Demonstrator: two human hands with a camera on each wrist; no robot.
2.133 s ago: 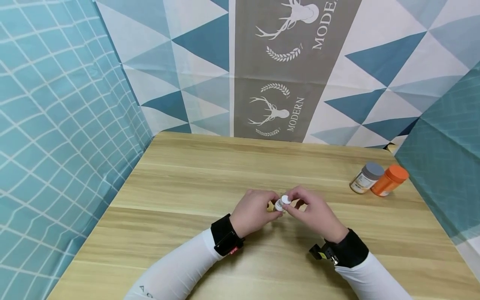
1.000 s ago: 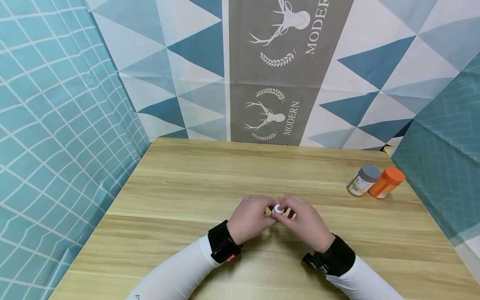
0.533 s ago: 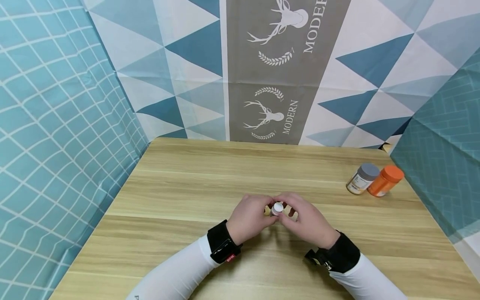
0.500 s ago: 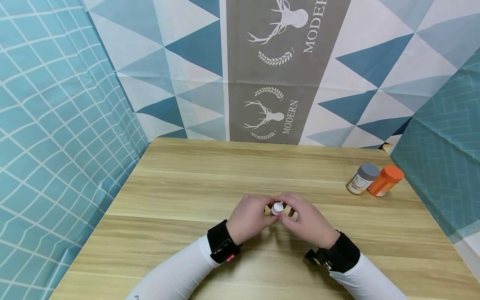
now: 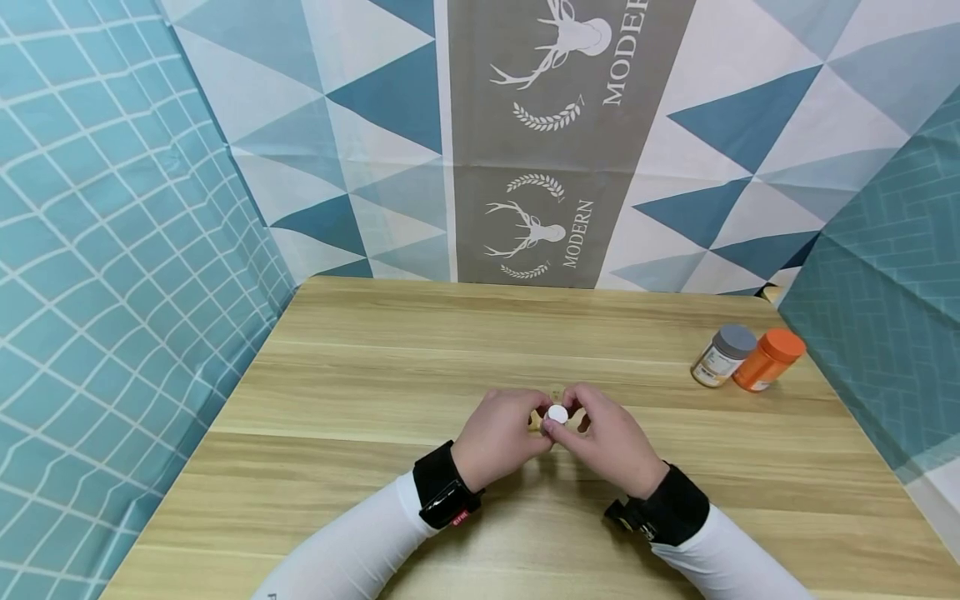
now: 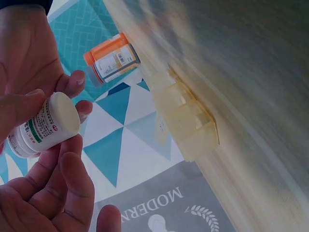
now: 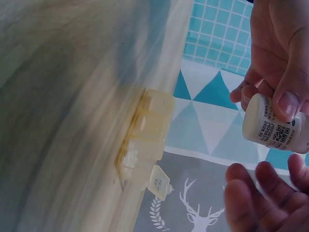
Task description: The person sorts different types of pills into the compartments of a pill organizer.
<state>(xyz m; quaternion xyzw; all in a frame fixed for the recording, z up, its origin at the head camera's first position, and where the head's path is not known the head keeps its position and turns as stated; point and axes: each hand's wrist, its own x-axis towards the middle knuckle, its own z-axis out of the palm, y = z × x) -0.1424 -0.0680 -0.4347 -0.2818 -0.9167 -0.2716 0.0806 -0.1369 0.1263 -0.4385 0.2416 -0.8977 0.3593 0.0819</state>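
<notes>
A small white pill bottle (image 6: 50, 121) with a printed label stands between both hands. My left hand (image 5: 497, 437) grips its body between thumb and fingers; the left thumb (image 7: 288, 104) lies on the label in the right wrist view. With thumb and index finger, my right hand (image 5: 611, 442) pinches around the white cap (image 5: 557, 413), which sits on the bottle. On the table below is a translucent yellow pill organizer (image 6: 186, 113), mostly hidden from the head view. One lid (image 7: 159, 182) stands open, and white pieces (image 7: 129, 157) show in its end compartment.
At the back right of the wooden table (image 5: 390, 350) stand a grey-capped bottle (image 5: 722, 357) and an orange bottle (image 5: 768, 360), side by side. Patterned cloth (image 5: 540, 150) rises behind the table, and a blue grid cloth (image 5: 112, 250) hangs on the left.
About two seconds ago the right hand held the cap tilted at the bottle's mouth; now the cap sits on it. The right fingers have shifted around the cap since. The left hand keeps its grip.
</notes>
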